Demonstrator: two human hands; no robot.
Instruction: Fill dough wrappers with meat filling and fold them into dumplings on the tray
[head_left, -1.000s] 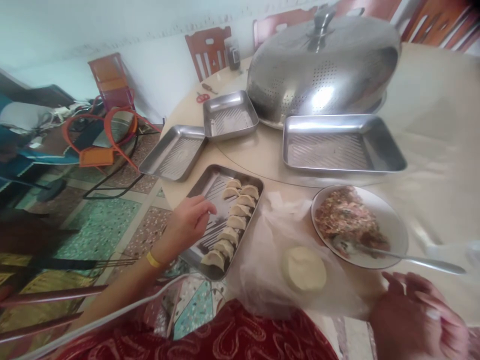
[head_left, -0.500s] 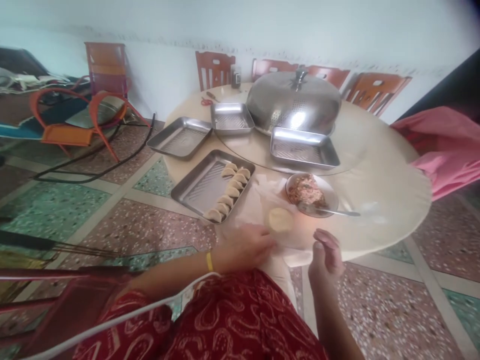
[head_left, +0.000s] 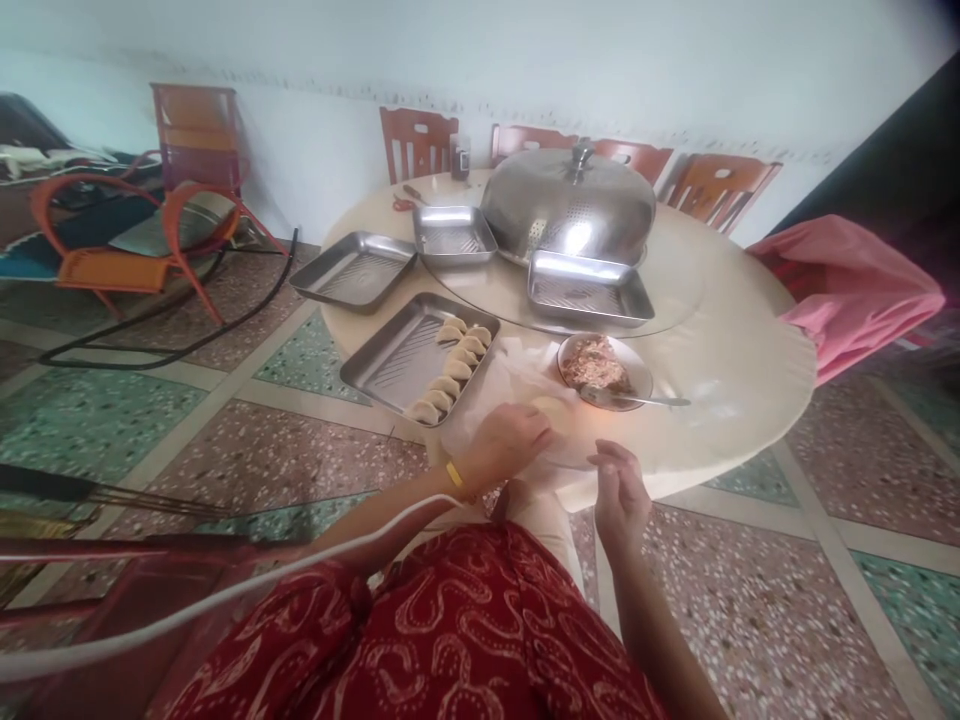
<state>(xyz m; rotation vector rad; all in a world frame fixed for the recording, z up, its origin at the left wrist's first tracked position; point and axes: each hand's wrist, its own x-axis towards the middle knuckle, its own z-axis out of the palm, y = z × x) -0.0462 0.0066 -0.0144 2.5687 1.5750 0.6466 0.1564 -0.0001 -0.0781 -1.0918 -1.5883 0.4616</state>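
Observation:
A round, pale dumpling wrapper (head_left: 553, 408) lies on the near side of the table. My left hand (head_left: 514, 440) reaches over its left edge with bent fingers closed at the wrapper; the fingertips are partly hidden. To the right, my right hand (head_left: 621, 490) hovers by the table edge, empty, its fingers loosely curled and apart from the thumb. Beyond the wrapper, a bowl (head_left: 642, 372) holds minced filling (head_left: 596, 366), with a spoon (head_left: 637, 399) resting in it. Several folded dumplings (head_left: 459, 370) line the right side of a metal tray (head_left: 390, 350).
More metal trays (head_left: 589, 312) stand farther back on the round table (head_left: 742, 370). Behind them is a large steel dome lid (head_left: 570, 190). Red scissors (head_left: 403, 204) lie at the far left. Pink cloth (head_left: 855, 290) hangs at the right. A white cable (head_left: 247, 590) crosses my left arm.
My left hand has moved up and right onto the wrapper's edge. My right hand's fingers have shifted slightly toward the left hand. The whole view has turned a little to the right.

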